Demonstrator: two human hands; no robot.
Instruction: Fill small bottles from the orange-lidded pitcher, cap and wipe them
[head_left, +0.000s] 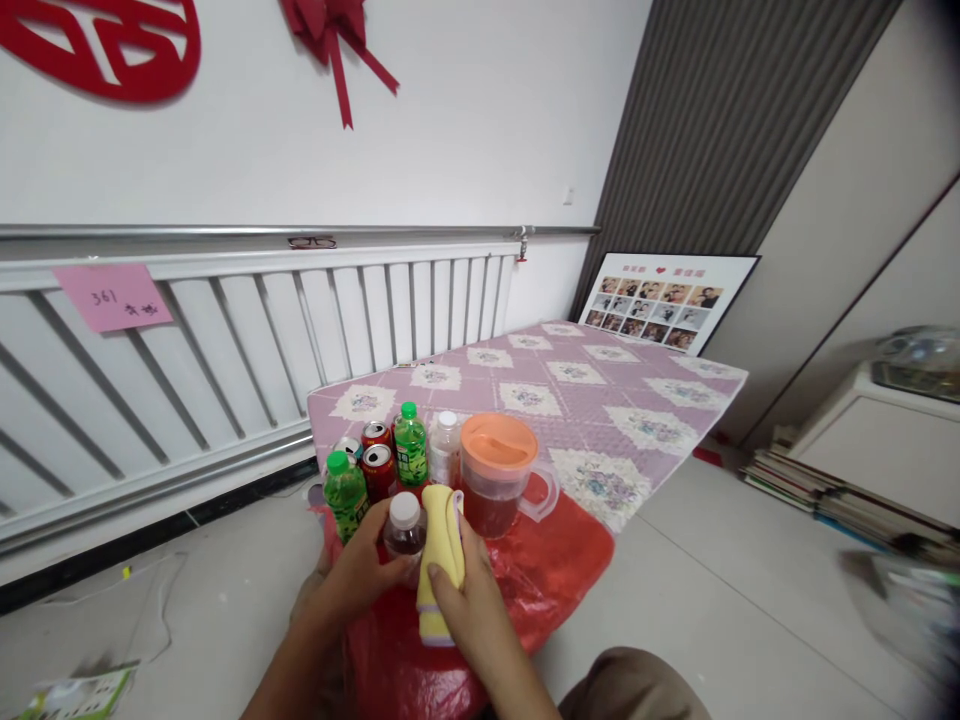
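My left hand (360, 570) is closed around a clear plastic bottle (405, 528) with a white cap, which stands upright. In my right hand (469, 590) is a folded yellow cloth (441, 550) with a pale purple edge, close beside the bottle. Behind them stands a clear pitcher (491, 510) with an orange lid and some liquid inside. Another white-capped bottle (445, 450) is left of the pitcher. Green-capped bottles (410, 447) and several drink cans (379, 468) are grouped at the left. Red plastic sheeting (555, 550) lies under these things.
A low surface with a purple patterned cover (525, 400) stretches back toward a white radiator (360, 310) along the wall. A photo board (660, 300) leans at the far right. Stacked books (840, 500) lie by a white cabinet (877, 420). My knee (634, 685) shows at the bottom.
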